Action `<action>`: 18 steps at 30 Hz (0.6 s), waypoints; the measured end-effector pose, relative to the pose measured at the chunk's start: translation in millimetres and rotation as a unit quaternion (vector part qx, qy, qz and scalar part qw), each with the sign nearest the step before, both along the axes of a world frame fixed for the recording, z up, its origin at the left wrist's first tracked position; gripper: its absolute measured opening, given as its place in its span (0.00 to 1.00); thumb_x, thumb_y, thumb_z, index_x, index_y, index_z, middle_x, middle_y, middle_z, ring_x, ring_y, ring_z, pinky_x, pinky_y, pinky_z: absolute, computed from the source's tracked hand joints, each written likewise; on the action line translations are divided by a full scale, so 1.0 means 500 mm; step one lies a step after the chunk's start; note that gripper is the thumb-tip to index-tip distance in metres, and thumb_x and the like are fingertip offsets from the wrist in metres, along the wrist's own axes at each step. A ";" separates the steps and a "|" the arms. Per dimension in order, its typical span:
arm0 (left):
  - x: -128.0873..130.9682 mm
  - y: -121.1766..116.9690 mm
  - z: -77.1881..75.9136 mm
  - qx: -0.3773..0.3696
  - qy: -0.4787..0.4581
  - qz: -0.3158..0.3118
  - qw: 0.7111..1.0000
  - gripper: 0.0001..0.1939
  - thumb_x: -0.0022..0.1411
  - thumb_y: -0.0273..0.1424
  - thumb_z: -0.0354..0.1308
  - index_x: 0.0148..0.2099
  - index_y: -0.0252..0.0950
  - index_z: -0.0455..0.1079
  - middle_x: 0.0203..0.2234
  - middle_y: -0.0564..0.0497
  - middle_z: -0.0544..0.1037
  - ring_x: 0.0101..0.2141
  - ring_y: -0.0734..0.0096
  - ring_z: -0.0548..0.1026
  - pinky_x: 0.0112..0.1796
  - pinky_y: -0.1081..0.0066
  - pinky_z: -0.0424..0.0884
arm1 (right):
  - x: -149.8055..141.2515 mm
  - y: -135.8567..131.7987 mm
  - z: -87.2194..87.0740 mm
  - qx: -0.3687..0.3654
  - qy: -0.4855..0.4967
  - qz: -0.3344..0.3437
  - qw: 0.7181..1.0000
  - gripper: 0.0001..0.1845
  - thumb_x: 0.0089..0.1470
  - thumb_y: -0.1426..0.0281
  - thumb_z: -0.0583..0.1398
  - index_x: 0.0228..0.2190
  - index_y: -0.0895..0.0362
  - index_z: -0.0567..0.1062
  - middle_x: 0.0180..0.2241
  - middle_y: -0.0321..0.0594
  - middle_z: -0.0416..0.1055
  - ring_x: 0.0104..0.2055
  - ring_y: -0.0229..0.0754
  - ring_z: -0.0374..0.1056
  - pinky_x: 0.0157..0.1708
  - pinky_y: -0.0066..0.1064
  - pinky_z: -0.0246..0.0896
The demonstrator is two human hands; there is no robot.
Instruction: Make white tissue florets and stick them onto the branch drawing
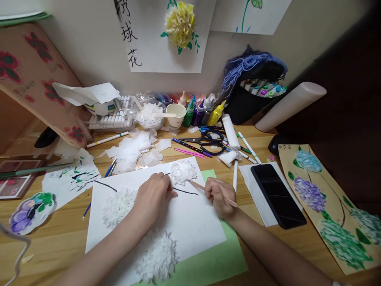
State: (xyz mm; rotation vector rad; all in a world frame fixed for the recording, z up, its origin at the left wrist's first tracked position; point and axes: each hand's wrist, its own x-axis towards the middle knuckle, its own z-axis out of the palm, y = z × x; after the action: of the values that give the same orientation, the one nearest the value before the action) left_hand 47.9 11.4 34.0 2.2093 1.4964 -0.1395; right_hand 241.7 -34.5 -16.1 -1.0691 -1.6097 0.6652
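Observation:
My right hand (220, 196) grips a pale wooden stick (200, 185), its thin tip at the lower edge of a small white paper-petal flower (183, 171). My left hand (156, 194) rests on the white sheet (199, 218), just left of that flower. Its fingers are curled in and anything between them is hidden. Two larger white petal flowers sit on the same sheet: one (119, 208) partly behind my left forearm, the other (159, 256) near the front edge. Short dark painted stems (187, 192) run beside my left fingers. Green paper (232, 250) lies underneath.
Loose white paper pieces (131, 149) lie behind the sheet, with black scissors (211, 139) and pens to their right. A paper cup (175, 115) and paint bottles (198, 115) stand along the wall. At right are a phone (278, 196) and a flower picture (333, 206); a paint palette (32, 212) is left.

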 end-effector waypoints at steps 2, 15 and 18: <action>0.002 -0.002 0.000 -0.001 0.001 0.002 1.000 0.06 0.57 0.34 0.56 0.31 0.37 0.67 0.31 0.49 0.73 0.35 0.63 0.70 0.28 0.70 0.59 | 0.001 -0.002 -0.001 0.012 0.010 -0.009 1.000 0.21 0.61 0.68 0.44 0.18 0.55 0.61 0.15 0.33 0.55 0.19 0.36 0.54 0.22 0.30 0.49; -0.081 0.100 0.055 0.134 0.067 0.112 0.982 0.09 0.57 0.28 0.49 0.35 0.36 0.72 0.36 0.45 0.76 0.38 0.61 0.72 0.31 0.70 0.63 | 0.000 -0.006 -0.021 0.045 0.095 -0.057 0.993 0.24 0.61 0.65 0.45 0.16 0.55 0.62 0.12 0.33 0.54 0.16 0.35 0.51 0.20 0.32 0.45; -0.071 0.135 0.030 0.145 0.080 0.116 0.979 0.13 0.59 0.36 0.49 0.36 0.34 0.72 0.37 0.42 0.77 0.40 0.59 0.72 0.33 0.68 0.64 | -0.001 -0.006 -0.024 0.047 0.096 -0.058 0.993 0.24 0.61 0.65 0.45 0.16 0.55 0.62 0.13 0.33 0.55 0.17 0.36 0.51 0.20 0.33 0.45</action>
State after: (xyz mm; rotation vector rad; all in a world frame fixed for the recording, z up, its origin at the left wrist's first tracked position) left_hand 12.1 78.9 49.1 2.2638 1.9605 -0.0255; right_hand 241.4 -37.4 -28.2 -0.9907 -1.3884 0.5893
